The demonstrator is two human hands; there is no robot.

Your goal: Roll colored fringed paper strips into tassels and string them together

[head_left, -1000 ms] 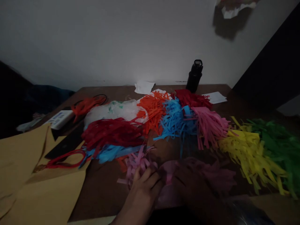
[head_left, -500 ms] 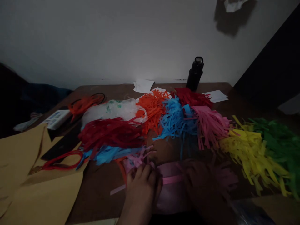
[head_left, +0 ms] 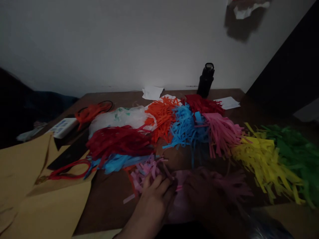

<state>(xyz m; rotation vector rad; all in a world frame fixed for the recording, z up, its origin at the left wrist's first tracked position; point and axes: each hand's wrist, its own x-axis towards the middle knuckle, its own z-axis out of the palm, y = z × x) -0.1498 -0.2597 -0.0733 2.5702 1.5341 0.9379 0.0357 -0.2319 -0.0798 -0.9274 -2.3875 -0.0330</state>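
Here, in the head view, the black bottle (head_left: pixel 205 80) stands upright at the far edge of the table (head_left: pixel 107 199), by the wall, and serves as the fixed mark.

Straight toward the camera from the bottle, at the near edge, the left hand (head_left: pixel 154 196) lies palm down with its fingers curled in narrow over the gathered end of the pale pink strips (head_left: pixel 147 169). It grips them there, probably so that the loose ends fan away without scattering. The right hand (head_left: pixel 206 192) sits just beside it, nearer than the bottle and almost in line with it, on a darker pink bundle (head_left: pixel 224 187). It is deep in shadow, so I cannot tell whether it is spread or closed.

Between the bottle and the hands the cut paper lies sorted by colour, seemingly to keep the shades apart:
- dark red strips (head_left: pixel 203 103) at the bottle's foot
- blue strips (head_left: pixel 185 127) and pink strips (head_left: pixel 221 131) nearer
- orange strips (head_left: pixel 163 116) to the bottle's left
- yellow strips (head_left: pixel 261 159) and green strips (head_left: pixel 294 149) nearer and to its right

Well left of the bottle, a plastic bag (head_left: pixel 122 117) lies behind a red pile (head_left: pixel 119 141) and light blue strips (head_left: pixel 119 162). Farthest left and near, brown paper (head_left: pixel 37 199) covers the table corner, with a red loop (head_left: pixel 67 169) on it.
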